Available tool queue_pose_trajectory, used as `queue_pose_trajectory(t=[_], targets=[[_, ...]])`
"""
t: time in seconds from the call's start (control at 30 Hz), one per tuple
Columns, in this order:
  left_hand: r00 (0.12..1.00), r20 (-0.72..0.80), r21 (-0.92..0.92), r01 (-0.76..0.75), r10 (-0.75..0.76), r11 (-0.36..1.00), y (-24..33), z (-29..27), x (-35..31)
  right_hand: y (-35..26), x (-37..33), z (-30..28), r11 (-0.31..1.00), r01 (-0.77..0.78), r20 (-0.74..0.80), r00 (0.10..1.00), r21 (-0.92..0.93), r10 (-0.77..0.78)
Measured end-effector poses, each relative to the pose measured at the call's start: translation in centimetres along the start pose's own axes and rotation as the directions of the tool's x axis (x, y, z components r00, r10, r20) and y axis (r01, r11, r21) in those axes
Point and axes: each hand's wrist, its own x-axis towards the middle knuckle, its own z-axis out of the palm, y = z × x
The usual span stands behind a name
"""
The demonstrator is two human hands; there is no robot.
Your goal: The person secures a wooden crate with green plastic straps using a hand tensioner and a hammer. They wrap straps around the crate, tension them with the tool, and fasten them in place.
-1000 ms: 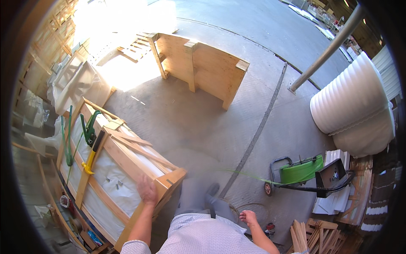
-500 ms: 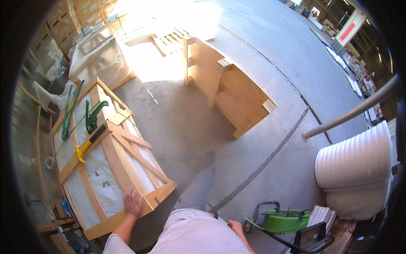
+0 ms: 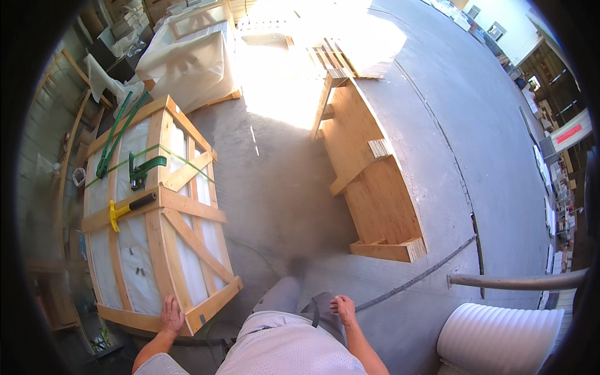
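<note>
My left hand point(image 3: 172, 314) rests on the near corner of a wooden crate point(image 3: 159, 231), fingers stretched over the slat. White wrapping shows between its boards. On top lie a yellow hammer point(image 3: 116, 215) with a black grip, a green lever-handled strapping tool point(image 3: 147, 169) and a long-handled green tool point(image 3: 119, 137). A thin green strap point(image 3: 197, 169) crosses the crate by the lever tool. Small metal clips point(image 3: 140, 271) sit on the wrapping. In front of my body, my right hand point(image 3: 342, 309) is raised, its fingers loosely bent and apart, with nothing visible in it.
A plywood piece with wooden blocks point(image 3: 369, 181) stands on the floor ahead to the right. Behind the crate is a plastic-wrapped load point(image 3: 187, 62). A metal pole point(image 3: 519, 281) and a white foam roll point(image 3: 500, 337) are at the right. Pallets point(image 3: 334, 57) lie in bright sunlight.
My view has turned left, and the green wheeled cart has left the picture. My right hand has come up from beside my body. The left hand stays on the crate's near end.
</note>
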Motion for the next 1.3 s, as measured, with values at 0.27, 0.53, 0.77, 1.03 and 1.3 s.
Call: queue_pose_trajectory(t=[0.27, 0.53, 0.77, 1.03, 1.3], targets=[[0.908, -0.3, -0.109, 0.271, -0.291, 0.956, 13.8, 2.6, 3.3, -10.1, 6.3, -0.1, 0.939, 0.111, 0.212, 0.976, -0.324, -0.042], [0.63, 0.489, -0.486, 0.771, -0.603, 0.411, 27.4, 18.5, 3.6, -13.6, 14.7, 1.5, 0.249, 0.433, 0.453, 0.891, -0.866, 0.025], [0.493, 0.689, -0.394, 0.87, -0.532, 0.296, 30.2, 31.8, 10.9, -12.8, 20.2, 2.5, -0.077, 0.512, 0.513, 0.859, -0.856, 0.012], [0.442, 0.647, -0.411, 0.888, -0.621, 0.204, 25.0, 55.8, 23.9, -10.8, 24.4, 5.7, -0.142, 0.829, 0.84, 0.524, -0.541, -0.144], [0.217, 0.666, -0.22, 0.971, -0.714, 0.09, 21.4, 72.4, 31.6, -11.6, 26.3, 7.8, -0.089, 0.816, 0.82, 0.568, -0.572, -0.071]])
